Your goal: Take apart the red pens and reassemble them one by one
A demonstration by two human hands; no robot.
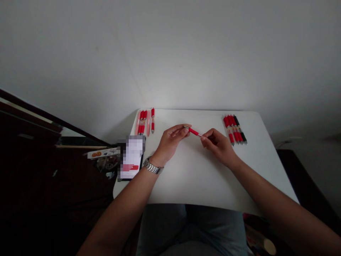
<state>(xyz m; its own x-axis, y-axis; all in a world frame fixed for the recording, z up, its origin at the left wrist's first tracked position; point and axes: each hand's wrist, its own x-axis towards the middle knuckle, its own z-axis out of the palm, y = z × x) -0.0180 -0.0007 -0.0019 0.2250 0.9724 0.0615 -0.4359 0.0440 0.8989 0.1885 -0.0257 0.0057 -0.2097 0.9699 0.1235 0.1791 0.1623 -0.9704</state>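
Above the middle of the table, my left hand [174,138] is closed on a red pen part [193,131], pinching its upper left end between thumb and fingers. A thin pale rod [200,135], which looks like a pen refill, sticks out of the part's right end. My right hand [217,145] is closed, with thumb and index finger pinching this rod's tip. Whether anything else is inside the curled right fingers is hidden. On the right lie several red pens [231,129] side by side, with a black pen [240,129] at their right edge.
At the table's [186,181] back left lie several red pens [144,115] among pink pens [148,123]. A phone [133,156] with a lit, blurred screen rests at the left edge, near my watch-wearing wrist. A wall [181,64] rises behind the table.
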